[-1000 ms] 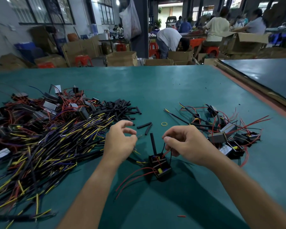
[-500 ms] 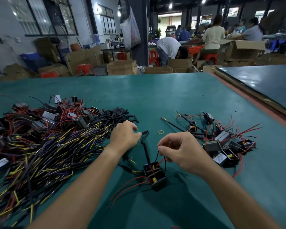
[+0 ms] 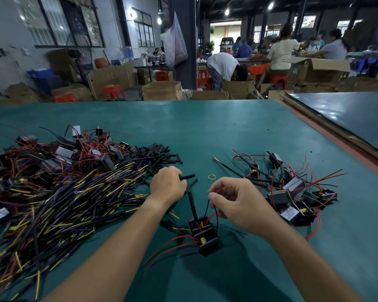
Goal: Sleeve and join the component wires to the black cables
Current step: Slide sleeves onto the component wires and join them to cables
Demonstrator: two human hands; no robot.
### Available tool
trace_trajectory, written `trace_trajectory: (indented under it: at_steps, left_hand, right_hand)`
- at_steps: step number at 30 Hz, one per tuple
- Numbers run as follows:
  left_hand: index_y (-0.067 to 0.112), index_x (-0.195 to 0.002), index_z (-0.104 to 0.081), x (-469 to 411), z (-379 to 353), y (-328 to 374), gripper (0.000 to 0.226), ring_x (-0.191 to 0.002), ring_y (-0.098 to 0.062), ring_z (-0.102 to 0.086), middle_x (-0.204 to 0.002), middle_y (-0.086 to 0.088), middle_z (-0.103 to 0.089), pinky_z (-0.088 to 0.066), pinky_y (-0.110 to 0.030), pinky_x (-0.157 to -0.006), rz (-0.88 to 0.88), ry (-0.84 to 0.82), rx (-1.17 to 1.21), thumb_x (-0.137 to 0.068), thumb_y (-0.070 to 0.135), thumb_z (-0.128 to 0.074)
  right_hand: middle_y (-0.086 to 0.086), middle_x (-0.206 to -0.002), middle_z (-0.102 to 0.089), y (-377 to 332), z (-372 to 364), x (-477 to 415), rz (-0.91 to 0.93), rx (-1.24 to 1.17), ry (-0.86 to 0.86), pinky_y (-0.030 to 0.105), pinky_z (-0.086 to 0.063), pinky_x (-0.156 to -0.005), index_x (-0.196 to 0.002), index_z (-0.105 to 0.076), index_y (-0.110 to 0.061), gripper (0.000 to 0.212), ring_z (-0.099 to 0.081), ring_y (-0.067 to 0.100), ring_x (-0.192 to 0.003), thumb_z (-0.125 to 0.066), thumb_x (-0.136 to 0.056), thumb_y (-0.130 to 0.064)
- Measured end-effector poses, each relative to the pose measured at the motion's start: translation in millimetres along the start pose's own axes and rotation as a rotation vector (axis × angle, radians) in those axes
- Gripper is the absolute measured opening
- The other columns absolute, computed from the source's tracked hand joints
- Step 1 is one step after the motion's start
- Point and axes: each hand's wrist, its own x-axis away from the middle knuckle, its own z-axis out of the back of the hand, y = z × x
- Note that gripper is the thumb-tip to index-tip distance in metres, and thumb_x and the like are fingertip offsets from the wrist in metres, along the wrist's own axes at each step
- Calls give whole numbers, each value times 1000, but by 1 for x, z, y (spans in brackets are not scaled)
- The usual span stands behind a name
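A small black box component [image 3: 203, 235] with red and black wires lies on the green table, just before my hands. My right hand [image 3: 236, 202] pinches its thin black wire between thumb and forefinger. A black sleeve [image 3: 192, 203] stands up from the component. My left hand [image 3: 167, 184] is curled over a loose black sleeve [image 3: 188, 176] on the table, fingers closed on its end. A second loose black sleeve [image 3: 191, 184] lies right beside it.
A big heap of black cables with yellow and purple ends [image 3: 59, 199] fills the left. Cut sleeves [image 3: 155, 152] lie behind my left hand. Components with cables on them [image 3: 292, 192] sit at the right. A yellow rubber band [image 3: 211, 177] lies between. People work beyond the table.
My left hand moved forward from the component to the loose sleeves and closed on one. My right hand kept its pinch on the wire.
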Motion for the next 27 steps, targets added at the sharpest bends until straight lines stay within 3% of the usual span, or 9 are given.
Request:
trace_trajectory:
  at_steps: [3, 5, 10, 12, 15, 17, 19, 23, 27]
  left_hand:
    - [11, -77, -74, 0, -2, 4, 21, -77, -21, -67, -79, -1, -72, -42, -26, -59, -1, 58, 13, -91, 23, -64]
    - [11, -79, -76, 3, 5, 8, 20, -77, -19, -68, -81, 1, -73, -41, -24, -58, 5, 114, 62, -92, 20, -65]
    - [21, -78, -74, 27, 46, 25, 8, -67, -14, -61, -69, 12, -65, -46, -23, -62, -52, 242, 471, -85, 21, -71]
    - [24, -81, -76, 50, 59, 35, 3, -71, -12, -63, -76, 11, -68, -49, -25, -67, -185, 223, 589, -81, 24, -73]
    - [27, -81, -76, 83, 63, 47, 8, -63, -9, -55, -77, 12, -65, -43, -22, -60, -366, 177, 609, -77, 26, -69]
    - [27, -82, -75, 94, 60, 51, 9, -60, -14, -52, -77, 11, -63, -44, -29, -57, -404, 186, 620, -78, 21, -70]
    - [27, -86, -73, 97, 56, 48, 10, -61, -16, -53, -79, 12, -63, -45, -32, -56, -385, 213, 597, -76, 24, -72]
    - [31, -102, -64, 101, 54, 38, 45, -55, -3, -45, -83, 15, -59, -36, -23, -56, -172, 227, 472, -63, 50, -76]
    - [31, -81, -66, 104, 50, 40, 38, -54, 3, -56, -68, 22, -64, -36, -12, -48, 2, 151, 485, -59, 59, -79]
  right_hand:
    - [2, -72, -70, 1, 1, -1, 3, 8, 57, 52, -57, -68, -76, -66, -26, 16, -64, 22, -59, -63, -91, -22]
    - [5, -73, -69, 1, 1, -2, 4, -6, 136, 52, -56, -69, -75, -65, -24, 17, -64, 30, -65, -63, -92, -22]
    - [15, -66, -63, -2, 4, -5, 62, -17, 348, 51, -53, -66, -68, -61, -12, 27, -59, 37, -65, -65, -92, -24]
    - [19, -63, -60, -7, 4, -4, 110, -87, 349, 51, -50, -63, -70, -63, -9, 28, -52, 34, -57, -66, -92, -25]
    - [11, -61, -60, -16, 1, 1, 193, -188, 259, 42, -46, -54, -78, -70, -12, 14, -50, 16, -55, -69, -90, -17]
    - [12, -63, -65, -17, 0, 3, 207, -186, 216, 33, -45, -50, -80, -73, -11, 10, -53, 13, -53, -70, -89, -10]
    - [11, -62, -67, -16, 1, 1, 177, -210, 219, 29, -48, -52, -80, -73, -6, 9, -55, 14, -50, -70, -88, -6]
    - [-6, -58, -62, -13, 6, -1, 92, -274, 274, 30, -55, -57, -81, -71, -6, 9, -56, 10, -51, -68, -88, -1]
    - [-9, -57, -64, -12, 10, -2, 64, -299, 290, 28, -59, -59, -79, -71, -7, 11, -56, 5, -54, -70, -85, 2]
